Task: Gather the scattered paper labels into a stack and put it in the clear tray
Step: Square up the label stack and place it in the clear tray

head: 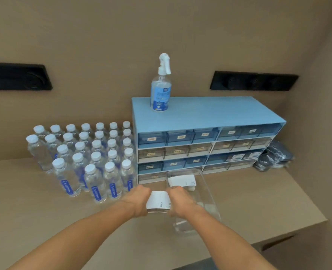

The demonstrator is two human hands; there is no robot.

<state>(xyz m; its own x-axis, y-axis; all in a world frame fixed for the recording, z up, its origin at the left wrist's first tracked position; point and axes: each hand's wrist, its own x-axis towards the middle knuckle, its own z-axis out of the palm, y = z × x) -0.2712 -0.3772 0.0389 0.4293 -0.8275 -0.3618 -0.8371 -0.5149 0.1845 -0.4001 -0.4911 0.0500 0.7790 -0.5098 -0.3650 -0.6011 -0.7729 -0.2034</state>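
Observation:
A stack of white paper labels (158, 201) is held between both my hands above the table. My left hand (137, 199) grips its left side and my right hand (181, 201) grips its right side. The clear tray (206, 203) lies on the table just right of the stack, partly under my right hand. Another stack of white labels (181, 181) rests inside the tray at its far end. A thin white strip shows at the tray's near end (180, 224).
Several rows of clear water bottles (87, 154) with white caps stand to the left. A blue drawer organiser (206, 141) sits against the wall behind the tray, with a spray bottle (161, 88) on top. Dark bags (274, 156) lie at the right. The table edge drops off at right.

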